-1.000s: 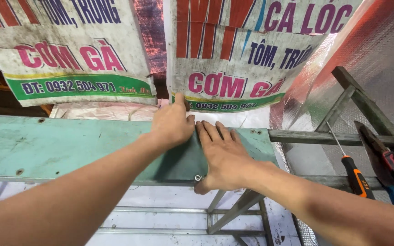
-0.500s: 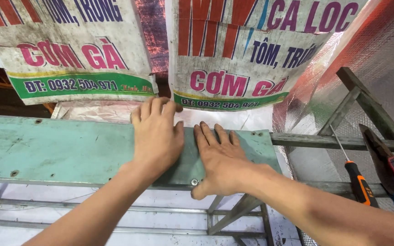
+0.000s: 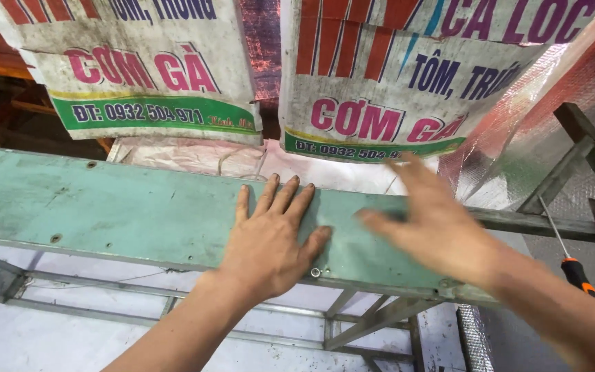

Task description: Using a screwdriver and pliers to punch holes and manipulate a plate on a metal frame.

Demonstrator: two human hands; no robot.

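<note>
Your left hand (image 3: 270,238) is pressing flat, fingers spread, on the green board (image 3: 105,213), whose long axis is running left-right across the metal frame (image 3: 380,320). Your right hand (image 3: 435,224), open and blurred, is hovering near the board's right end.

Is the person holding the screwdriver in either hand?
No. The orange-handled screwdriver lies off to the right, while the left hand presses flat on the green board and the blurred right hand is empty.
</note>
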